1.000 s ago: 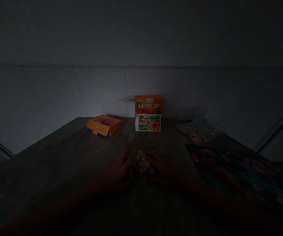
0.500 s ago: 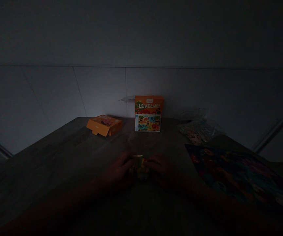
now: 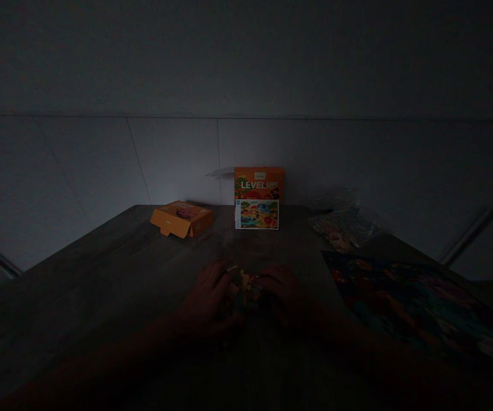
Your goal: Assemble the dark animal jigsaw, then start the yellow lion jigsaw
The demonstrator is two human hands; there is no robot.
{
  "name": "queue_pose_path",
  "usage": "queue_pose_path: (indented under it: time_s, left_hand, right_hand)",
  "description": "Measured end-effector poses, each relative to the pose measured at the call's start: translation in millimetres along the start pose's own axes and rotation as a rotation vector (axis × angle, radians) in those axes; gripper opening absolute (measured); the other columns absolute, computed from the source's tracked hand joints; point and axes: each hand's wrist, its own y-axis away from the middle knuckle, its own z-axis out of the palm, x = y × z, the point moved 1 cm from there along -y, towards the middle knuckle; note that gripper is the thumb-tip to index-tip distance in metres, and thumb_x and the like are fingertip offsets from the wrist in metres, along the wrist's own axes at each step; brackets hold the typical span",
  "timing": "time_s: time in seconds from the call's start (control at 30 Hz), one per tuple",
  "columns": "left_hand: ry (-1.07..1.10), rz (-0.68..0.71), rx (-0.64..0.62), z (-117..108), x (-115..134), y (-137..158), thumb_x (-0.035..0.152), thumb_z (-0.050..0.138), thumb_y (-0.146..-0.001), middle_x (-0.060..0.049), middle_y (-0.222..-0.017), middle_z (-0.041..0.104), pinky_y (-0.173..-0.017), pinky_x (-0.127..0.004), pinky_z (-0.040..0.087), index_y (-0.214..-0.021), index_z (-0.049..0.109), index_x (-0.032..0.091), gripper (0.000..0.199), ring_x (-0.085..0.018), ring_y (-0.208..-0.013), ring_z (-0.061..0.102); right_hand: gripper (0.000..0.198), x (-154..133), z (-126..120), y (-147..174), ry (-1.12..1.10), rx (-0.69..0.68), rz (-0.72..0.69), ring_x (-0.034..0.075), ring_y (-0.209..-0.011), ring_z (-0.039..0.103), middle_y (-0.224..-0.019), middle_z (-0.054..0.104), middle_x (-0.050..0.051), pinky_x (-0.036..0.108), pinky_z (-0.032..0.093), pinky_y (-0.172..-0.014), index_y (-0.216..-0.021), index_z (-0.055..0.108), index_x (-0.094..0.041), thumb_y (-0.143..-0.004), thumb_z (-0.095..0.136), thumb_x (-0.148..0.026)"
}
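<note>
The light is very dim. A small cluster of colourful jigsaw puzzle pieces (image 3: 246, 287) is between my hands, over the near middle of the table. On its left side, my left hand (image 3: 207, 292) has its fingers bent around some of the pieces, and a pale-edged puzzle piece (image 3: 232, 268) shows at the fingertips. From the right, my right hand (image 3: 283, 287) closes its curled fingers on the cluster's edge. Shadow hides the palms and the lower part of the cluster, so single pieces are hard to make out.
An orange "LEVEL UP!" box (image 3: 267, 180) stands against the wall, a picture card (image 3: 257, 214) leaning on its front. An opened orange box (image 3: 181, 218) lies back left. At right are a clear plastic bag (image 3: 344, 225) with contents and a dark, colourful sheet (image 3: 404, 302).
A light-green piece standing upright between my fingers has tilted down, and only a pale edge shows by my left fingertips. More yellow and red pieces show. My left hand has turned slightly.
</note>
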Motion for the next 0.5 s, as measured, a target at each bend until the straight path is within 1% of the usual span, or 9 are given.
queue_pose_path:
  time_s: [0.07, 0.1, 0.13, 0.2, 0.27, 0.3, 0.37, 0.43, 0.5]
  left_hand:
    - [-0.010, -0.121, -0.035, 7.5, -7.2, 0.8, 0.055, 0.056, -0.091, -0.023, -0.150, 0.029, -0.108, -0.063, 0.037, -0.149, 0.030, 0.016, 0.075, -0.043, -0.138, 0.034]
    - [0.005, -0.155, -0.065, 10.8, -9.8, 1.2, 0.056, 0.053, -0.092, -0.024, -0.150, 0.030, -0.108, -0.063, 0.038, -0.149, 0.032, 0.015, 0.073, -0.043, -0.137, 0.035]
    - [0.032, -0.177, -0.096, 13.4, -11.5, 1.7, 0.055, 0.052, -0.093, -0.023, -0.150, 0.031, -0.109, -0.061, 0.039, -0.150, 0.031, 0.015, 0.073, -0.042, -0.137, 0.036]
    - [0.109, -0.187, -0.126, 15.6, -12.0, 2.5, 0.053, 0.053, -0.094, -0.021, -0.152, 0.029, -0.111, -0.055, 0.040, -0.153, 0.027, 0.017, 0.074, -0.038, -0.138, 0.037]
    - [0.180, -0.159, -0.142, 14.3, -9.4, 3.2, 0.050, 0.057, -0.092, -0.018, -0.157, 0.023, -0.113, -0.050, 0.040, -0.155, 0.021, 0.021, 0.078, -0.035, -0.142, 0.034]
    - [0.207, -0.130, -0.153, 13.0, -7.6, 3.5, 0.048, 0.061, -0.091, -0.017, -0.159, 0.021, -0.114, -0.049, 0.039, -0.156, 0.019, 0.022, 0.081, -0.034, -0.144, 0.032]
    - [0.242, -0.057, -0.181, 10.6, -4.5, 4.1, 0.043, 0.066, -0.089, -0.017, -0.160, 0.019, -0.116, -0.050, 0.037, -0.156, 0.017, 0.023, 0.086, -0.034, -0.146, 0.028]
    - [0.263, 0.007, -0.199, 9.6, -3.0, 4.7, 0.039, 0.069, -0.087, -0.017, -0.161, 0.020, -0.116, -0.051, 0.035, -0.156, 0.016, 0.025, 0.088, -0.034, -0.148, 0.025]
    - [0.274, 0.032, -0.189, 10.6, -3.1, 4.9, 0.037, 0.073, -0.085, -0.016, -0.161, 0.021, -0.117, -0.052, 0.034, -0.156, 0.016, 0.027, 0.092, -0.034, -0.148, 0.024]
  right_hand:
    - [0.037, -3.0, -0.7, -0.7, 0.001, -0.023, 0.005, 0.029, -0.104, 0.052, -0.114, 0.058, 0.017, 0.047, 0.047, -0.089, -0.123, 0.059, -0.010, -0.088, 0.049, -0.013]
    - [0.032, -4.1, -0.3, -1.0, 0.000, -0.043, 0.010, 0.029, -0.105, 0.052, -0.115, 0.058, 0.016, 0.047, 0.047, -0.090, -0.121, 0.060, -0.011, -0.090, 0.052, -0.017]
    - [0.030, -5.0, 0.6, -1.3, -0.003, -0.070, 0.017, 0.029, -0.106, 0.052, -0.117, 0.058, 0.016, 0.047, 0.046, -0.091, -0.121, 0.060, -0.012, -0.092, 0.055, -0.021]
    - [0.035, -6.0, 3.0, -1.5, -0.005, -0.128, 0.027, 0.030, -0.112, 0.050, -0.123, 0.056, 0.015, 0.048, 0.045, -0.096, -0.125, 0.058, -0.014, -0.094, 0.061, -0.029]
    - [0.045, -6.0, 5.2, -1.4, 0.004, -0.165, 0.027, 0.030, -0.118, 0.047, -0.131, 0.052, 0.015, 0.049, 0.043, -0.099, -0.132, 0.054, -0.015, -0.093, 0.065, -0.032]
    - [0.048, -5.6, 6.0, -1.2, 0.015, -0.175, 0.028, 0.030, -0.120, 0.046, -0.134, 0.050, 0.015, 0.049, 0.042, -0.100, -0.135, 0.052, -0.015, -0.092, 0.065, -0.031]
    - [0.046, -4.3, 6.9, -0.7, 0.030, -0.171, 0.024, 0.029, -0.119, 0.047, -0.133, 0.050, 0.015, 0.047, 0.043, -0.100, -0.136, 0.051, -0.016, -0.092, 0.063, -0.026]
    - [0.041, -2.9, 7.2, -0.2, 0.027, -0.161, 0.021, 0.028, -0.115, 0.049, -0.128, 0.053, 0.014, 0.045, 0.045, -0.098, -0.132, 0.054, -0.016, -0.091, 0.059, -0.019]
    - [0.037, -2.5, 6.7, 0.2, 0.021, -0.136, 0.032, 0.027, -0.110, 0.052, -0.121, 0.056, 0.014, 0.044, 0.046, -0.095, -0.127, 0.057, -0.015, -0.090, 0.056, -0.016]
